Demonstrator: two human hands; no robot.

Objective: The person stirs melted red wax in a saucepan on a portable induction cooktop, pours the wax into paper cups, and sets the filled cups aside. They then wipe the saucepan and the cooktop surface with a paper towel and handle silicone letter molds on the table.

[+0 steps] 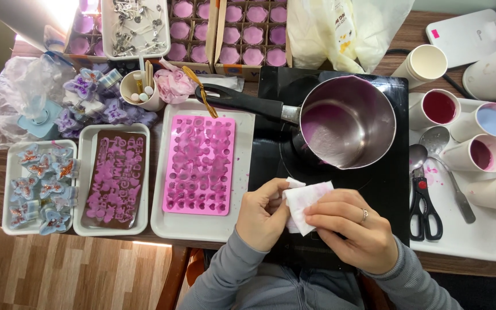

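Both hands, left [263, 213] and right [351, 229], pinch a tissue [305, 202] at 6 o'clock; pot [348, 120] at 12 o'clock of it.

**Both hands meet at centre**

Left hand [264, 213] curled, fingers bent inward, knuckles up. Right hand [351, 228] lies across from it, fingers extended leftward, ring on one finger, fingertips pinched together. Both forearms in grey sleeves angle up from below, wrists close.
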